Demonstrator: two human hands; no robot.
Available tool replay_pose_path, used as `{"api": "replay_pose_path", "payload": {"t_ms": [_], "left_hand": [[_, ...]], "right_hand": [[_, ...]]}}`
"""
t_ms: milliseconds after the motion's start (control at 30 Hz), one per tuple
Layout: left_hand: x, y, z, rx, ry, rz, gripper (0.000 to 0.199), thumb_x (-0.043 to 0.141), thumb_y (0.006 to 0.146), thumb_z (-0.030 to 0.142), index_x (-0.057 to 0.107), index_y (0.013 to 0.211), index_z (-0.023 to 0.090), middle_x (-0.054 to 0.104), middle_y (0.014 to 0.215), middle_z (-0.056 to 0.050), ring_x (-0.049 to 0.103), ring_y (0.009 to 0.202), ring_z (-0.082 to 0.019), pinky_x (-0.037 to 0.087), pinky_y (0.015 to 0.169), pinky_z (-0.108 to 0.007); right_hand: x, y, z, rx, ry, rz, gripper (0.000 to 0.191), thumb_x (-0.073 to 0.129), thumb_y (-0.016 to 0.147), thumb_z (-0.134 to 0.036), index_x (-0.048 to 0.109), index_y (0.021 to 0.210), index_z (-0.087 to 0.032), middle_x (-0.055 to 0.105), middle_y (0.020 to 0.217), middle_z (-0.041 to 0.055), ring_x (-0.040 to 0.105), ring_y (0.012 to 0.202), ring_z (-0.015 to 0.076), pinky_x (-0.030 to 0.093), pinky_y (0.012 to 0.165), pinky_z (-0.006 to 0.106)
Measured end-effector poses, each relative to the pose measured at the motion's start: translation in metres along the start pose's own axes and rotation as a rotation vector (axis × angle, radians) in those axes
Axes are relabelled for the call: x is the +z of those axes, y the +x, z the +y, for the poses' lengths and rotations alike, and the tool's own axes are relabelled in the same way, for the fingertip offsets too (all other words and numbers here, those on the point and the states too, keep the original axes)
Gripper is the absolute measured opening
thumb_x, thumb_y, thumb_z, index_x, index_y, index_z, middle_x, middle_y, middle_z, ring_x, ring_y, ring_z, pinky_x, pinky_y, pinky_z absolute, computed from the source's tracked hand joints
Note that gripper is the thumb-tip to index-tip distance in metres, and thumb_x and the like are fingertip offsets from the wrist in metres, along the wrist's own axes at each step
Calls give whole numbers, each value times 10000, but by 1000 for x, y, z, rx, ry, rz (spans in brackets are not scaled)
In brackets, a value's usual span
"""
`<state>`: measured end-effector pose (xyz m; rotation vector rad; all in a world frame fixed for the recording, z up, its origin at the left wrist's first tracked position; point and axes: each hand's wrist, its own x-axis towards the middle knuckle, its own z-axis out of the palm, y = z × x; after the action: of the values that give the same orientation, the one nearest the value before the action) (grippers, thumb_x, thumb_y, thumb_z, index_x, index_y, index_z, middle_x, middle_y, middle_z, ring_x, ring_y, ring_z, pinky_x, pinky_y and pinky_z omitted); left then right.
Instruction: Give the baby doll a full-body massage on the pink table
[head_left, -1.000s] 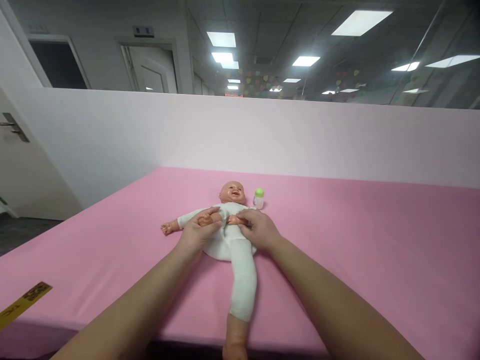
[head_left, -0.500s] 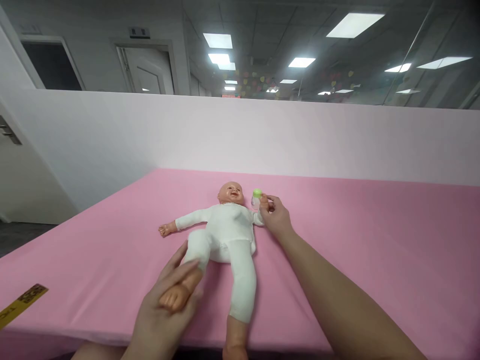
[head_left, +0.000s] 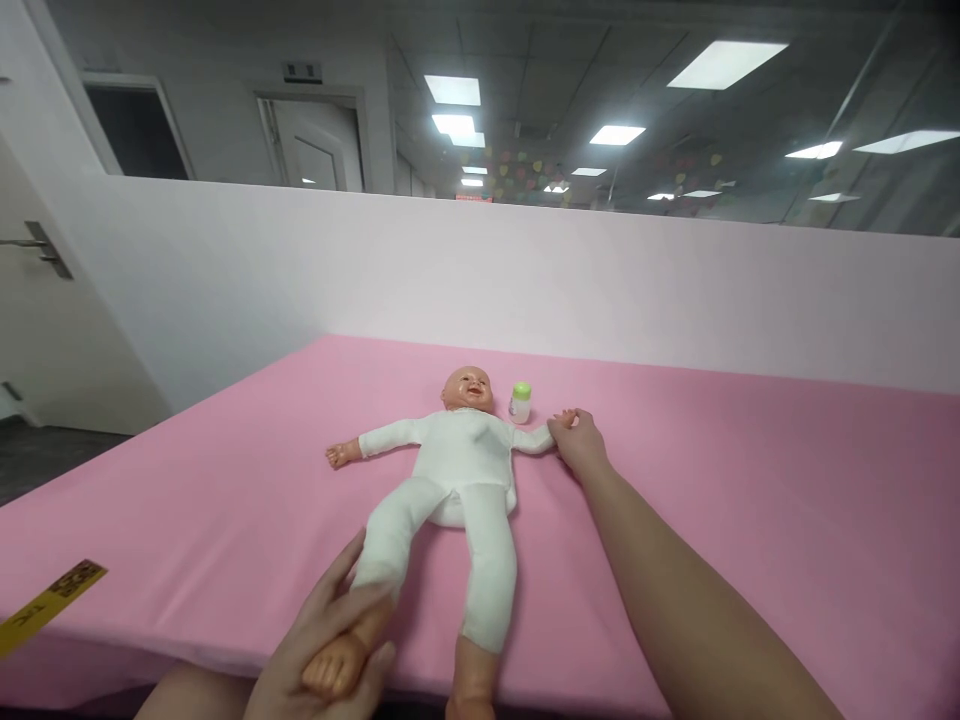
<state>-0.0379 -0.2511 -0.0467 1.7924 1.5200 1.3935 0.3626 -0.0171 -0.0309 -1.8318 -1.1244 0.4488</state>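
Observation:
A baby doll (head_left: 466, 450) with a white cloth body lies on its back on the pink-covered table (head_left: 720, 500), its head at the far end. My left hand (head_left: 322, 640) is wrapped round the doll's lower leg and foot at the near left. With my right hand (head_left: 583, 443) I grip the doll's hand on the right side, and that arm is stretched outward. Beside the doll's head stands a small clear bottle with a green cap (head_left: 520, 403); neither of my hands touches it. The doll's other leg reaches the near table edge.
A yellow strip with a printed code (head_left: 52, 605) lies at the table's left front. Behind the table runs a low white wall (head_left: 525, 280) with glass above. A door with a metal handle (head_left: 49, 250) is at the far left.
My right hand has drawn the doll's arm outward to the right, away from the bottle. My left hand has brought the held leg lower and straighter toward me. The view has shifted slightly.

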Motion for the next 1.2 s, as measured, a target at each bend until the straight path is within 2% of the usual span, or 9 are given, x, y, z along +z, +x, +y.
{"api": "replay_pose_path", "payload": {"t_ms": [200,300,433,600,733,900,1033,1100,1200], "left_hand": [[5,53,28,-115,-144,-29,639,783,765,612,721,1236,185,444,1565,-89,475,1490,-239,499,1232,-321],[10,90,36,-135,-219,-22,651,790,761,619,699,1250,199,444,1565,-87,448,1507,-240,449,1267,-350],[26,136,47,-164,-350,-9,680,774,778,618,640,1307,211,532,1475,-85,593,1331,-192,525,1135,-313],[54,174,54,-123,-313,48,629,732,819,568,618,1305,183,621,1325,-75,638,1167,-147,528,997,-253],[76,187,44,-140,-263,11,577,705,834,535,626,1290,190,657,1225,-45,640,1100,-138,508,992,-262],[90,184,28,-179,-282,-90,579,709,822,538,629,1251,159,668,1174,-53,632,1063,-131,490,949,-230],[90,180,25,-183,-275,-96,565,719,813,558,633,1167,125,672,1078,-56,627,1009,-123,485,906,-212],[87,179,27,-185,-254,-80,553,716,818,571,636,1130,122,669,1037,-53,624,979,-120,491,893,-216],[78,174,33,-200,-240,-42,558,704,837,592,645,1168,147,673,1095,-55,634,1016,-131,514,914,-234]], "right_hand": [[12,-23,-23,-283,177,58,650,715,876,-473,531,1470,-282,747,1203,63,741,967,235,584,905,367],[20,-45,-38,-439,163,-16,576,707,889,-427,590,1438,-297,761,1155,34,729,874,208,594,859,351],[26,-71,-58,-643,29,-134,474,712,884,-340,667,1356,-322,755,1187,10,700,946,222,567,867,359],[28,-87,-72,-840,-175,-177,247,670,943,-314,753,1175,-312,764,993,-3,653,944,237,482,846,343],[28,-87,-74,-850,-216,-187,184,660,966,-319,751,1124,-309,752,950,-17,628,901,220,444,811,322],[26,-87,-74,-833,-231,-198,134,664,956,-337,742,1058,-298,756,984,-11,622,926,226,438,805,314],[25,-87,-73,-816,-210,-217,145,661,936,-320,752,1044,-287,760,988,1,640,946,234,468,841,330],[24,-84,-69,-785,-126,-203,237,685,904,-307,746,1133,-293,764,1058,4,656,981,236,493,876,338],[23,-73,-58,-626,81,-149,427,710,881,-345,674,1303,-297,754,1157,9,686,941,215,541,841,324]]}}
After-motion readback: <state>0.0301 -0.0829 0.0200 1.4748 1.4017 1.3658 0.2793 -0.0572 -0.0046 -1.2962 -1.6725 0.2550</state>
